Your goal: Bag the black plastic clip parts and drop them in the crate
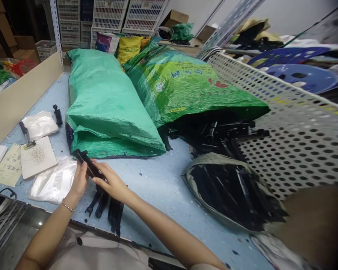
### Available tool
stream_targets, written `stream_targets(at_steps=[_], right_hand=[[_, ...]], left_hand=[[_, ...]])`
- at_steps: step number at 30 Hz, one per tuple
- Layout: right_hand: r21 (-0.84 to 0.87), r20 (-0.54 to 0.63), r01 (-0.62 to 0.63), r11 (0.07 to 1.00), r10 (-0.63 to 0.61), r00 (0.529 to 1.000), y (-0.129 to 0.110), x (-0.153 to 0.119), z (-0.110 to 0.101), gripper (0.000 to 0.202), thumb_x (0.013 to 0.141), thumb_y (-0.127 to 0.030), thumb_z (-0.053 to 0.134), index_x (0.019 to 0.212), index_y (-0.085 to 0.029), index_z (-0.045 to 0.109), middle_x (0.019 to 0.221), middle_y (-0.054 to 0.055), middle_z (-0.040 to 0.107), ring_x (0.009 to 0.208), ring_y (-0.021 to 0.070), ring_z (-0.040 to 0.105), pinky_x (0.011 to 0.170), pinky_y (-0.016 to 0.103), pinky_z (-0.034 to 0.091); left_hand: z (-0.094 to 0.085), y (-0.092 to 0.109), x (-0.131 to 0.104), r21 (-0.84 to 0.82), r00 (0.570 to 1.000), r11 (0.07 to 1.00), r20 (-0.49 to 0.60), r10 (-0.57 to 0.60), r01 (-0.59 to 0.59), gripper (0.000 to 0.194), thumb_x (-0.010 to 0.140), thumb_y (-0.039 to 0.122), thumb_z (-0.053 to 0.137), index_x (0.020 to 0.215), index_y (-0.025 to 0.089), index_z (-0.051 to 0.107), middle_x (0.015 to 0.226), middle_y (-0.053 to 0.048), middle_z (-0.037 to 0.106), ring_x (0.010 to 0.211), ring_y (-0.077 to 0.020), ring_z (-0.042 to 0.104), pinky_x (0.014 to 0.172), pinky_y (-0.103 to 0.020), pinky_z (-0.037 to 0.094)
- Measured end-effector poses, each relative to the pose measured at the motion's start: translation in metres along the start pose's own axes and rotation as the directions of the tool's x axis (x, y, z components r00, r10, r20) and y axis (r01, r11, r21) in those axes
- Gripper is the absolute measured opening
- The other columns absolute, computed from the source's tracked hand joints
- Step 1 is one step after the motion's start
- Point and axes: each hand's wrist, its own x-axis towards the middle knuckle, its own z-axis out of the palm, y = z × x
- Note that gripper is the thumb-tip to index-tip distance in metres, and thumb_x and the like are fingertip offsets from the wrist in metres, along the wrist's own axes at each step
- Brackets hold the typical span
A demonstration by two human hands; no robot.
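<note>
My left hand (80,180), a beaded bracelet at its wrist, is closed round the left side of a long black plastic tube-like part (86,163). From the other side, the fingers and thumb of my right hand (112,182) grip the same part. It is held slanted just above the table, in front of the teal woven sack; its exact kind is unclear. Several similar black parts (115,212) lie below my hands near the table's front edge, partly behind my right hand. Clear plastic bags (55,182) are beside my left hand.
A full teal sack (107,101) and a green printed sack (186,82) spilling black parts (214,135) occupy the back. An open grey-green bag (231,195) of black parts stands right, by a perforated panel (298,150). A white square (39,157) and handwritten note (9,165) lie left.
</note>
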Motion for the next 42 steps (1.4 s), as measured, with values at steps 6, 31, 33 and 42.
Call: stream_targets(at_steps=[6, 31, 33, 42], right_hand=[[-0.241, -0.065, -0.07, 0.968, 0.056, 0.996, -0.018, 0.011, -0.021, 0.033, 0.103, -0.043, 0.036, 0.104, -0.02, 0.059, 0.096, 0.01, 0.061, 0.095, 0.0238, 0.056, 0.085, 0.038, 0.046], [-0.345, 0.317, 0.347, 0.872, -0.24, 0.918, -0.001, -0.008, 0.012, 0.052, 0.106, -0.049, 0.023, 0.087, -0.019, 0.061, 0.079, 0.005, 0.064, 0.073, 0.0167, 0.055, 0.068, 0.029, 0.037], [-0.423, 0.286, 0.088, 0.902, 0.041, 0.958, 0.022, 0.028, 0.002, 0.049, 0.106, -0.045, 0.024, 0.094, -0.019, 0.063, 0.09, 0.007, 0.068, 0.084, 0.0176, 0.058, 0.074, 0.028, 0.04], [-0.488, -0.134, -0.606, 0.628, 0.632, 0.763, 0.106, 0.206, -0.032, 0.048, 0.099, -0.034, 0.043, 0.132, -0.004, 0.06, 0.131, 0.026, 0.061, 0.123, 0.0339, 0.056, 0.102, 0.041, 0.041]], left_hand=[[0.016, 0.023, -0.031, 0.065, 0.985, 0.991, 0.125, -0.121, 0.114, 0.053, 0.093, 0.061, 0.049, 0.127, 0.022, 0.053, 0.101, -0.006, 0.068, 0.085, -0.0175, 0.067, 0.074, -0.029, 0.056], [-0.017, 0.044, -0.01, 0.446, 0.999, 0.894, -0.039, -0.031, 0.045, 0.047, 0.093, 0.054, 0.05, 0.124, 0.02, 0.057, 0.092, -0.006, 0.072, 0.089, -0.0227, 0.07, 0.078, -0.033, 0.054], [-0.026, 0.029, -0.011, 0.653, 0.999, 0.757, -0.04, 0.023, 0.009, 0.048, 0.095, 0.049, 0.046, 0.133, 0.021, 0.055, 0.096, -0.007, 0.073, 0.091, -0.0248, 0.07, 0.081, -0.036, 0.053], [-0.014, -0.047, -0.048, 0.882, 0.965, 0.393, 0.223, 0.14, -0.26, 0.041, 0.097, 0.029, 0.044, 0.135, 0.017, 0.056, 0.115, -0.014, 0.064, 0.11, -0.027, 0.061, 0.098, -0.045, 0.051]])
